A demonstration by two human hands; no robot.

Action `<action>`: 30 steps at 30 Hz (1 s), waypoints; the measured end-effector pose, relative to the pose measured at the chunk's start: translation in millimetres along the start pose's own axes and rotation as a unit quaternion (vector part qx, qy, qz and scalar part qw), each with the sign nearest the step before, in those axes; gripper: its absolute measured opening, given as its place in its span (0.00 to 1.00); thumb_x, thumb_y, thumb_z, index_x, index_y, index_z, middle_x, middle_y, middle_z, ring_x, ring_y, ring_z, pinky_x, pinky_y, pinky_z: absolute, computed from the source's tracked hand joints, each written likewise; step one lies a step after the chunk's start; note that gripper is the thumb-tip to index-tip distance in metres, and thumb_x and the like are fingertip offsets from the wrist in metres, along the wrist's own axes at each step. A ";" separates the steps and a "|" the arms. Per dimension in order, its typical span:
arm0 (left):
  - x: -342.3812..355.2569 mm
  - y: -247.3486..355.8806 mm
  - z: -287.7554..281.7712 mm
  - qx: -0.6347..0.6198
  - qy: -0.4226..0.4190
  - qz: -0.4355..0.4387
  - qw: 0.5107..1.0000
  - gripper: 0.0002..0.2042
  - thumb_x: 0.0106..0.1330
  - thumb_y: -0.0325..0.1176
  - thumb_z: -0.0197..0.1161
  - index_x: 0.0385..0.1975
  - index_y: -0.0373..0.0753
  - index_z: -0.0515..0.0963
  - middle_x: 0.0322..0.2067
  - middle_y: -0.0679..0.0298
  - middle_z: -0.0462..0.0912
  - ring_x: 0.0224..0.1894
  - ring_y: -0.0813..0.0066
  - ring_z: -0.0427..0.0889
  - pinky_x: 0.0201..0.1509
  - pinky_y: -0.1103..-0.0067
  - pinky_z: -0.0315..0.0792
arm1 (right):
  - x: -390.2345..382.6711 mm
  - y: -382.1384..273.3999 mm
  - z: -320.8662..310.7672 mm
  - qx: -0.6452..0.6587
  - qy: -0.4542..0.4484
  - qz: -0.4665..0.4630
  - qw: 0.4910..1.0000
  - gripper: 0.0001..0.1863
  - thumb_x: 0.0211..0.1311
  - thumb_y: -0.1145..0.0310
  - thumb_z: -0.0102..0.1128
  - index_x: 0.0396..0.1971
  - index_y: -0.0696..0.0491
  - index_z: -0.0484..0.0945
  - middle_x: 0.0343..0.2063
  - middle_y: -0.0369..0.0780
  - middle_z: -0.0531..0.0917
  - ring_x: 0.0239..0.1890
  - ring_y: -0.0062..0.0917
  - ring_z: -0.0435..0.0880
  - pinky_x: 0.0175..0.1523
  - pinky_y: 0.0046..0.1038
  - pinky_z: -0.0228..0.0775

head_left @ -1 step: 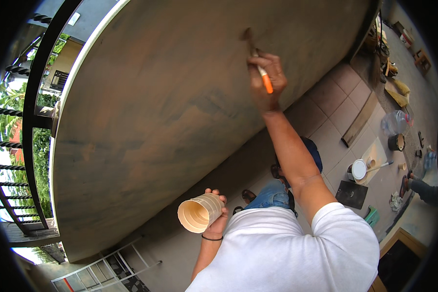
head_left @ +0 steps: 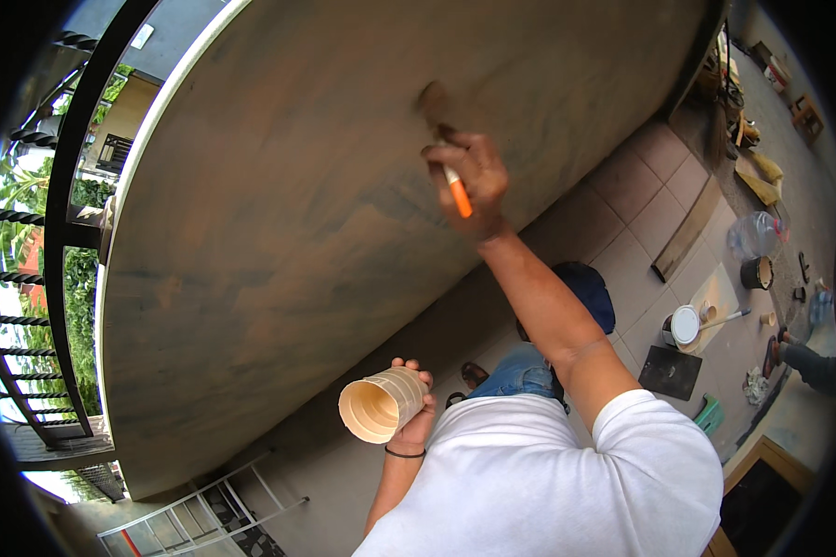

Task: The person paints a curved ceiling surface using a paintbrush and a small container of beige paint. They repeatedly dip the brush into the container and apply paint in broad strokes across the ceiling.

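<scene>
In the head view, the right hand (head_left: 472, 178) is closed around a paintbrush (head_left: 451, 177), thumb and fingers clamped on the handle, its orange end pointing back toward the forearm. The brush head lies just beyond that hand, at the mottled brown wall (head_left: 279, 204) (blur at the tip hides how fully the bristles meet the surface). Below and to the left of the right hand, well apart from it, the left hand (head_left: 420, 420) is wrapped round a cream-coloured cup (head_left: 377, 407), whose mouth faces the camera and leftward from that hand; how much it holds I cannot tell.

The step in hand looks to be a brush stroke on the wall ahead of the right hand, with the cup ready as a supply. The next move, I judge, calls for light, even pressure from the right hand and a steady left grip; reloading would need the brush brought down to the left hand.

Well to the right of both hands, a white-lidded can (head_left: 685, 325) and a clear bottle (head_left: 754, 236) stand or lie on the ground; below and left of the left hand is a metal ladder (head_left: 174, 530)
</scene>
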State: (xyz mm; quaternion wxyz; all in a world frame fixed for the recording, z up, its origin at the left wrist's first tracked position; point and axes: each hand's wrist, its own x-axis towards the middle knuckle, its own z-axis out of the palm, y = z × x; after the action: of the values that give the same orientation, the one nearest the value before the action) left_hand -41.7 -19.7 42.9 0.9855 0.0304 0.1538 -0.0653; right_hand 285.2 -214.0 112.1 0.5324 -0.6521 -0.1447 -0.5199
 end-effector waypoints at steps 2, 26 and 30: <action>4.0 -3.5 6.2 0.002 0.002 0.004 1.000 0.28 0.70 0.46 0.71 0.68 0.43 0.76 0.62 0.57 0.76 0.66 0.52 0.76 0.57 0.55 0.83 | -49.3 -55.1 23.7 0.136 -0.175 -0.069 0.973 0.14 0.48 0.82 0.73 0.34 0.49 0.88 0.43 0.40 0.87 0.40 0.32 0.87 0.43 0.30 0.81; 28.1 -2.6 5.3 -0.045 -0.035 0.021 0.998 0.28 0.72 0.47 0.69 0.69 0.44 0.76 0.64 0.56 0.78 0.67 0.50 0.76 0.60 0.54 0.82 | 70.4 -123.4 69.3 0.258 -0.208 -0.180 0.926 0.15 0.46 0.79 0.78 0.35 0.46 0.89 0.43 0.38 0.88 0.39 0.28 0.88 0.41 0.27 0.84; 24.1 -4.1 -0.6 -0.040 -0.079 0.029 0.996 0.29 0.73 0.48 0.68 0.71 0.43 0.75 0.65 0.56 0.77 0.67 0.49 0.76 0.61 0.55 0.81 | 163.5 -60.2 34.3 0.270 -0.030 -0.033 0.962 0.14 0.49 0.80 0.76 0.36 0.48 0.89 0.35 0.37 0.90 0.36 0.28 0.89 0.41 0.25 0.83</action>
State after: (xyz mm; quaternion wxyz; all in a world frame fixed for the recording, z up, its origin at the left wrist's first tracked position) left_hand -19.6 -26.7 34.7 0.9965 -0.0098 0.0768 -0.0326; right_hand 326.7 -221.0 284.6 0.6666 -0.4945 -0.3171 -0.4589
